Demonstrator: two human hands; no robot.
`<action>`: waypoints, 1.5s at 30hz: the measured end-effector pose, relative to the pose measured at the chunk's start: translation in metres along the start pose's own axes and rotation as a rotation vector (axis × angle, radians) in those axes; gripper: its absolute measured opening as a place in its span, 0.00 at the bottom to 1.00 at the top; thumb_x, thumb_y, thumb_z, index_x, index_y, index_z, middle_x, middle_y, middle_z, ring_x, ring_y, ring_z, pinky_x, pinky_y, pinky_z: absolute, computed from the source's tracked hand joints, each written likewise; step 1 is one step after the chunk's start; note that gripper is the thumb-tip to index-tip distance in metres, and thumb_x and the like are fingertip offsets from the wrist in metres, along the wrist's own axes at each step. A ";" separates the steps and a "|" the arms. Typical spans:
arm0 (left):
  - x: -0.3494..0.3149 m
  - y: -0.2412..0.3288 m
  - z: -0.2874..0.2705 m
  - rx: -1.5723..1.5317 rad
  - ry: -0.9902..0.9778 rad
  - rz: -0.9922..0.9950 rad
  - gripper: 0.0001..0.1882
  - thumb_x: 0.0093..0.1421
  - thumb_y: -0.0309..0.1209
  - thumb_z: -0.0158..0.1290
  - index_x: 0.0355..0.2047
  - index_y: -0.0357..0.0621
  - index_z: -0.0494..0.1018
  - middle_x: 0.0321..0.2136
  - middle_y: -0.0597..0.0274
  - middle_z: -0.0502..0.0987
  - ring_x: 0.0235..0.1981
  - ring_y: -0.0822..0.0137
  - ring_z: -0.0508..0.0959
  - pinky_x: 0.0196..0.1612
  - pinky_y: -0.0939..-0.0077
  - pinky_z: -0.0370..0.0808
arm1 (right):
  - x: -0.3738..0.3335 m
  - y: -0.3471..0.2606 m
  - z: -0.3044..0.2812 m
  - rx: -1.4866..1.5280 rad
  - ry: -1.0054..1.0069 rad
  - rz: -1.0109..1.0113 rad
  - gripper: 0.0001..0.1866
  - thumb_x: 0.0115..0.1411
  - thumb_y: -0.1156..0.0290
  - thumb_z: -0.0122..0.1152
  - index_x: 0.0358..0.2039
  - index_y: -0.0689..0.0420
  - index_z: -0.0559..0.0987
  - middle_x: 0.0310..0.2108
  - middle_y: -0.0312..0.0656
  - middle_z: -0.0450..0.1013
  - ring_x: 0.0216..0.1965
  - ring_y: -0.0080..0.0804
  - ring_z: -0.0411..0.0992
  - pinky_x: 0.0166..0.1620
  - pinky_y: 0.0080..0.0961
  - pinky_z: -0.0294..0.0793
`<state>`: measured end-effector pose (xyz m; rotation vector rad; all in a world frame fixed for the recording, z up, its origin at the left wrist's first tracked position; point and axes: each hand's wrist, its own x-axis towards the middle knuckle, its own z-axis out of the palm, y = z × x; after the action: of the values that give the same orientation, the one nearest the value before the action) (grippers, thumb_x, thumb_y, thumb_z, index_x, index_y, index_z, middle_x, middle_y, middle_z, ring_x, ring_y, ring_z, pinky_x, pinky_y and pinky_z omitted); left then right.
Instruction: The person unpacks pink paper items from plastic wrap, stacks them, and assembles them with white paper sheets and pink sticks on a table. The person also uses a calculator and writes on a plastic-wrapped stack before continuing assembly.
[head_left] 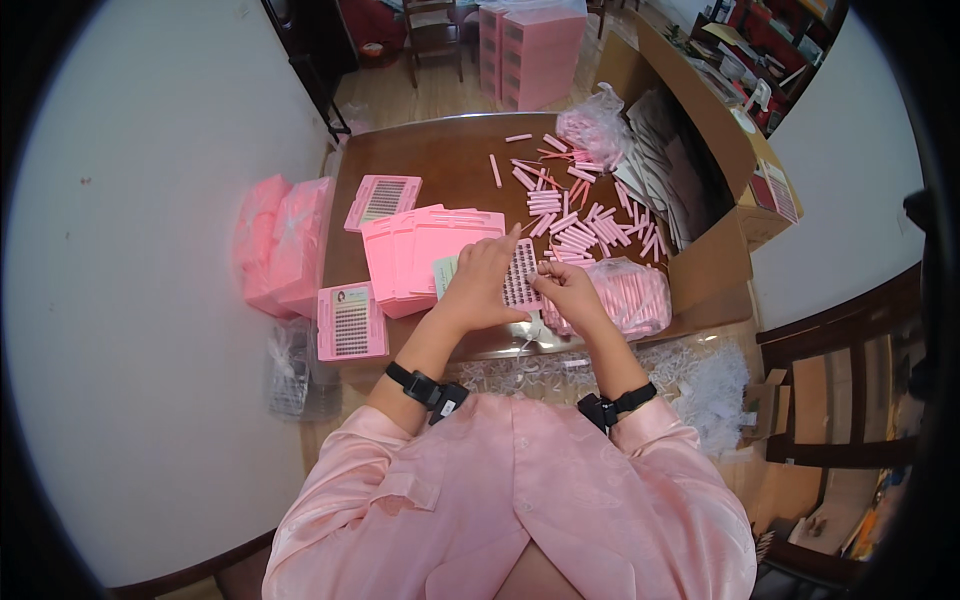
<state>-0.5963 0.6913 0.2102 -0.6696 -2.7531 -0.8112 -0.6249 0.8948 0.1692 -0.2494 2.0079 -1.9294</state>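
Over the near middle of the brown table, my left hand [478, 283] closes on a false-eyelash tray [518, 282] from its left side. That tray carries rows of dark lash clusters on a pale base. My right hand [572, 292] pinches at the tray's right edge; whatever lies between its fingertips is hidden. Partly beneath my left hand are overlapping pink flat cases [400, 262] and a pale green card [444, 272]. Two pink lash cases, one farther back [383, 203] and another at the near left corner [352, 323], show rows of lashes.
Small pink tubes [575, 235] and pink tweezers [580, 188] lie scattered right of centre. A bag of pink tubes [632, 298] sits beside my right hand. An open cardboard box [722, 240] flanks the table's right. Pink packs [300, 235] stand at the left edge.
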 end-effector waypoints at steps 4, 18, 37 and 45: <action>-0.005 -0.022 0.006 -0.079 0.175 -0.076 0.68 0.36 0.45 0.74 0.72 0.40 0.46 0.60 0.44 0.64 0.60 0.45 0.66 0.64 0.51 0.60 | 0.008 -0.003 0.007 0.083 0.013 -0.015 0.17 0.63 0.66 0.65 0.49 0.63 0.79 0.33 0.36 0.79 0.32 0.18 0.73 0.37 0.18 0.72; -0.012 -0.121 -0.017 -1.110 0.608 -1.053 0.47 0.63 0.64 0.48 0.70 0.46 0.48 0.68 0.46 0.53 0.66 0.46 0.57 0.65 0.45 0.58 | 0.063 0.039 0.056 -0.109 0.352 -0.233 0.07 0.60 0.76 0.64 0.39 0.64 0.81 0.25 0.33 0.76 0.27 0.16 0.70 0.33 0.18 0.72; -0.045 -0.198 0.021 -0.366 0.123 -0.897 0.18 0.57 0.33 0.57 0.47 0.41 0.79 0.33 0.54 0.83 0.35 0.56 0.83 0.43 0.64 0.78 | 0.122 0.044 0.062 -0.861 0.210 0.086 0.13 0.53 0.62 0.66 0.29 0.61 0.82 0.26 0.51 0.78 0.32 0.48 0.79 0.39 0.43 0.77; -0.048 -0.209 0.016 -0.838 0.185 -0.841 0.20 0.59 0.26 0.58 0.51 0.32 0.74 0.31 0.59 0.82 0.32 0.68 0.81 0.38 0.74 0.77 | 0.108 0.046 0.067 -0.923 0.483 0.139 0.21 0.48 0.56 0.69 0.36 0.59 0.81 0.33 0.49 0.81 0.38 0.50 0.79 0.45 0.44 0.77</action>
<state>-0.6540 0.5264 0.0855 0.5373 -2.3803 -2.0929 -0.6955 0.7966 0.1086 0.1635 3.0218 -0.9000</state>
